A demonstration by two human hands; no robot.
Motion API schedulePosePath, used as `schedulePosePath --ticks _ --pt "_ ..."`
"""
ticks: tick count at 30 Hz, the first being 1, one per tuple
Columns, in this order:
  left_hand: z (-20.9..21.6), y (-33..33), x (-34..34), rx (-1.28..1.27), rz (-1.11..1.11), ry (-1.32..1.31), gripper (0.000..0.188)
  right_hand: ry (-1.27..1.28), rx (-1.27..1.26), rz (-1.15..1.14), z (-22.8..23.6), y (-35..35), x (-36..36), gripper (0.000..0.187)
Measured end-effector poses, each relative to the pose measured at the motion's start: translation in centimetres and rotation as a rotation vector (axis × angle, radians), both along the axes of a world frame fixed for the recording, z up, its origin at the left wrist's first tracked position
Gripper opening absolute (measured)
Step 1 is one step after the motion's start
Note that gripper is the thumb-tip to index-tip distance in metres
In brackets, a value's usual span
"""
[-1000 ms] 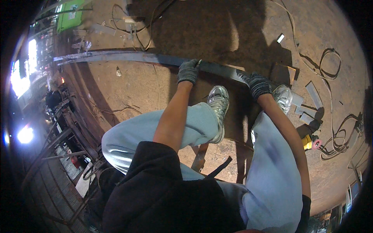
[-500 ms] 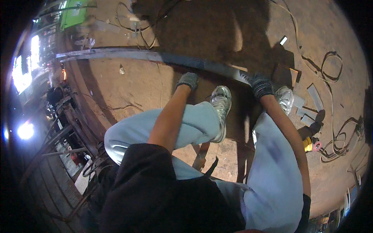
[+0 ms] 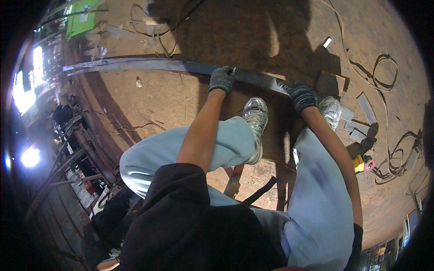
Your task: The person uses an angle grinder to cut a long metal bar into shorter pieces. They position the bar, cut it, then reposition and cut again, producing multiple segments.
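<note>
A long grey metal bar [image 3: 181, 66] stretches across the brown floor in front of my shoes, curved by the lens. My left hand [image 3: 221, 80], in a grey knit glove, is closed at the bar's near edge. A tiny pale tip shows beside its fingers; I cannot tell whether it is a held thing. My right hand [image 3: 302, 97], in a darker striped glove, is wrapped round the right end of the bar, just left of my right shoe [image 3: 331, 112]. My left shoe [image 3: 256, 122] stands on the near side of the bar, between my hands.
Several flat metal pieces [image 3: 366, 110] lie right of my right shoe. Beyond them are looped cables [image 3: 385, 77] and a yellow tool with a pink disc [image 3: 364, 163]. Metal framework [image 3: 86, 153] stands at left, with a green panel [image 3: 81, 18] at far left.
My left hand has moved up and slightly right, from short of the bar onto it. My right hand stays at the bar's end. More of a dark strip shows between my legs.
</note>
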State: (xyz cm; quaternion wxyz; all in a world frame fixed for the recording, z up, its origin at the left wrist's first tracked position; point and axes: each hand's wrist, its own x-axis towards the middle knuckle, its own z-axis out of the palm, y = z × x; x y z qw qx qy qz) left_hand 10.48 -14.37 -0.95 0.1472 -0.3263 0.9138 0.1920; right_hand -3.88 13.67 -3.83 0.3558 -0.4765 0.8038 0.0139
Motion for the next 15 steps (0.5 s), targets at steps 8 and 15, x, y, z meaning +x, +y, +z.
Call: schedulePosePath --ticks 8,15 --pt "0.2 -0.3 1.3 0.138 -0.088 -0.23 0.023 -0.044 0.066 -0.031 2.8 -1.8 -0.7 0.06" --pt "1.6 -0.6 2.6 0.269 -0.332 -0.719 0.038 -0.004 -0.04 -0.09 0.1 -0.5 0.0 0.05"
